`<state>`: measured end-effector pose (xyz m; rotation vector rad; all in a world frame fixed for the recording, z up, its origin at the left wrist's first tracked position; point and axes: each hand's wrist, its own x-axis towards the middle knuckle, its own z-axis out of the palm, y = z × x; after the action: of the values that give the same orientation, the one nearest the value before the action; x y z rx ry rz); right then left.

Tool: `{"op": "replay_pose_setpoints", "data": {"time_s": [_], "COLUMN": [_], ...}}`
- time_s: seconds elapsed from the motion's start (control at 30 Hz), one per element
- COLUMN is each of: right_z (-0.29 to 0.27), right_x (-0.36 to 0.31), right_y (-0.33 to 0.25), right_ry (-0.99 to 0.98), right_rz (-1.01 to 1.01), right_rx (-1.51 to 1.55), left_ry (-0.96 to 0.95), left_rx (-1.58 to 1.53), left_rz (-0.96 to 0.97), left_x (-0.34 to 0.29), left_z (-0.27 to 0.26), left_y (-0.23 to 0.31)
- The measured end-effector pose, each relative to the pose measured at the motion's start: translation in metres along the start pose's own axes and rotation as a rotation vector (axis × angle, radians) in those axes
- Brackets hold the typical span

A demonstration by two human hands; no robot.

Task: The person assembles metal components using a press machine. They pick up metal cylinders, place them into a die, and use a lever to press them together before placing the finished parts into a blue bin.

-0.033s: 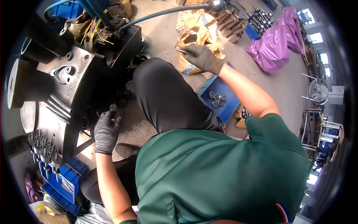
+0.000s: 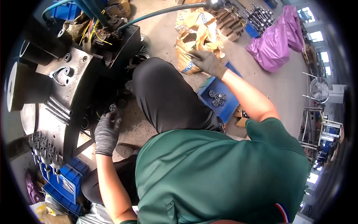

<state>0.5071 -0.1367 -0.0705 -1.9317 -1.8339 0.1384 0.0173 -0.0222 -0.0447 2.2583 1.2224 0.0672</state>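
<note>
- Gloves covered both hands, and they were grey.
- The left hand (image 2: pixel 107 133) was at the near left, low by the big dark machine (image 2: pixel 63 93).
- Its fingers were curled together around a small round metal part (image 2: pixel 112 107), which stuck up just above the fingertips.
- That part sat right beside the machine's dark front.
- The right hand (image 2: pixel 207 62) was far out, reaching to a brown paper bag (image 2: pixel 194 35) on the floor.
- Its fingers were spread a little and lay on the bag's edge. I could not tell if they pinched anything.
- A blue tray (image 2: pixel 227 100) lay on the floor just near of that hand, under the right arm.
- A few small round metal parts (image 2: pixel 216 98) sat in the tray, close together.
- A black knee (image 2: pixel 164 93) was between the two hands.
- A green shirt (image 2: pixel 220 175) filled the near part of the view.
- A pink plastic bag (image 2: pixel 278 41) lay far right, well apart from the hands.
- Blue bins (image 2: pixel 67 183) stood at the near left, below the machine.
- A row of small metal pieces (image 2: pixel 44 149) hung on the machine's near left side, just above the bins.
- A green hose (image 2: pixel 160 13) ran across the far side, above the paper bag.
</note>
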Motion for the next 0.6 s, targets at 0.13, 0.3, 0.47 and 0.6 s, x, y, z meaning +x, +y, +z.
{"op": "replay_pose_setpoints", "data": {"time_s": [0.13, 0.3, 0.47, 0.6], "right_z": [0.026, 0.097, 0.133, 0.150], "right_x": [-0.135, -0.268, -0.294, -0.281], "right_y": [0.062, 0.148, 0.170, 0.172], "right_ry": [-0.122, -0.329, -0.545, -0.596], "right_rz": [0.671, 1.103, 0.994, 1.002], "right_rx": [0.119, -0.125, -0.286, -0.377], "left_ry": [-0.118, -0.293, -0.330, -0.324], "left_rx": [0.070, 0.092, 0.081, 0.063], "left_rz": [0.033, -0.047, -0.101, -0.170], "left_x": [-0.004, -0.004, -0.011, -0.015], "left_z": [0.017, 0.037, 0.058, 0.069], "left_y": [-0.013, -0.024, -0.048, -0.068]}}
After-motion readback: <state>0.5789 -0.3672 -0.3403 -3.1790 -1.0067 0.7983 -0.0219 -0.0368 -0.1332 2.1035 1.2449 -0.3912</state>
